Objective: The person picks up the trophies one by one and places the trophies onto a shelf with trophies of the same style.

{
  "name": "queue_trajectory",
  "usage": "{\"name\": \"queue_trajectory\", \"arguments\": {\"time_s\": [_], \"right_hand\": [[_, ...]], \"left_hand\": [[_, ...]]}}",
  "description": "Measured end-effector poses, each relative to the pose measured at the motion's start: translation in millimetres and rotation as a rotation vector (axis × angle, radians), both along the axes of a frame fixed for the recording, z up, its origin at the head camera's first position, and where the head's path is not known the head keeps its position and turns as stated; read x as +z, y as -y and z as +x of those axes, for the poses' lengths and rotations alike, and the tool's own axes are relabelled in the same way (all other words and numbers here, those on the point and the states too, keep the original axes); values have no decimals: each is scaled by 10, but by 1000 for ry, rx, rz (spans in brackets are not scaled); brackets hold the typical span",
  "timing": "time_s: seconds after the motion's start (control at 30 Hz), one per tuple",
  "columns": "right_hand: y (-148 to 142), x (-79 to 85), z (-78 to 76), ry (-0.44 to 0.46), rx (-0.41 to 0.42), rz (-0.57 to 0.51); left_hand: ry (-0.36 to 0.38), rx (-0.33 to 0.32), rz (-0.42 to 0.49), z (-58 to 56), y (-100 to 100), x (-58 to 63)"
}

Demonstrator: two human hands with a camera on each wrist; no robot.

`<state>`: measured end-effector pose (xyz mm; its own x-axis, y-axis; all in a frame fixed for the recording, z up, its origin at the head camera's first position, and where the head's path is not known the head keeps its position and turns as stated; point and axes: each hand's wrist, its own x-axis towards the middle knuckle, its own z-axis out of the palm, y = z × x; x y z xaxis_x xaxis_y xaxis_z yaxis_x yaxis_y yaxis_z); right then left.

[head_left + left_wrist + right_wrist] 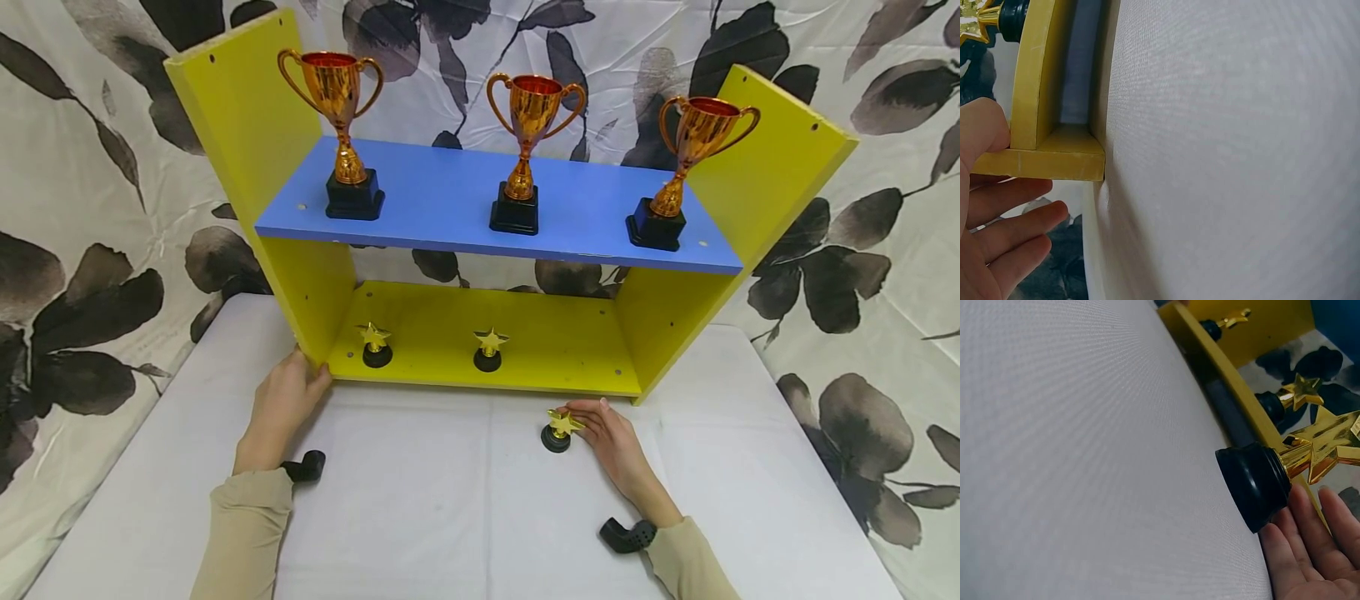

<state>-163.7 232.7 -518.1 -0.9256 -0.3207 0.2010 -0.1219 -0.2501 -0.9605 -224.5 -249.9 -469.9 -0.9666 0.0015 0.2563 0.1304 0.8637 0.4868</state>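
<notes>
My left hand [281,404] grips the lower left corner of a yellow and blue shelf unit [480,387]. In the left wrist view, its thumb [985,131] lies on one side of the yellow side panel [1041,164] and its fingers on the other. A small gold star trophy [558,429] with a round black base is on the white cloth before the shelf. My right hand [617,450] is beside it, fingers fairly straight and touching or very near the trophy; its thumb cannot be made out. Two similar star trophies, a left one [375,343] and a middle one [490,348], stand on the yellow bottom board.
Three two-handled cup trophies, left [347,125], middle [527,142] and right [682,162], stand on black bases on the blue shelf [442,196]. A white cloth [420,492] covers the table. Flower-patterned fabric [847,275] hangs behind and at the sides.
</notes>
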Motion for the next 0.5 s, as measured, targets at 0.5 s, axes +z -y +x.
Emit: {"name": "queue_trajectory", "arguments": {"time_s": [0.5], "right_hand": [[-21,-65,-4,-161,104,-38]], "left_hand": [[22,-3,9,6,-3,14]]}}
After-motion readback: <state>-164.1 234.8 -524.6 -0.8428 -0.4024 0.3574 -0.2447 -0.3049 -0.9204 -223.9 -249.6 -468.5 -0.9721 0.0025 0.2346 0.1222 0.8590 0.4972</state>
